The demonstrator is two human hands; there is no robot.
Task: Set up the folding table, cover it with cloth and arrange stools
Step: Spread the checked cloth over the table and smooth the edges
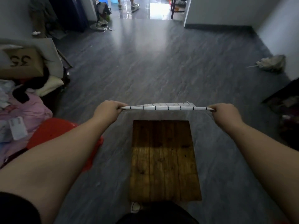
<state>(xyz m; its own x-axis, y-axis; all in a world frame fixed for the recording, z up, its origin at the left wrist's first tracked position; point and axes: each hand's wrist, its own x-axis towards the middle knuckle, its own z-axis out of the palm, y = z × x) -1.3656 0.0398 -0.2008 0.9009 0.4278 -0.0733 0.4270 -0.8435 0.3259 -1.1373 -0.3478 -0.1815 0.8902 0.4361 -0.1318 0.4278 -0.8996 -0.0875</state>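
Note:
A small wooden folding table (165, 160) stands on the grey floor right in front of me, its plank top bare. Above its far end I hold a white cloth with thin black grid lines (166, 106), stretched taut and nearly edge-on. My left hand (108, 109) grips the cloth's left corner and my right hand (224, 110) grips the right corner, both arms extended. A red plastic stool (55, 131) sits low on the left, partly hidden behind my left forearm.
A pile of clothes, pillows and a cardboard box marked 35 (22, 62) fills the left side. A crumpled rag (271, 63) lies by the right wall. Dark furniture (284, 110) stands at the right. A person's legs (127, 4) show in the far doorway.

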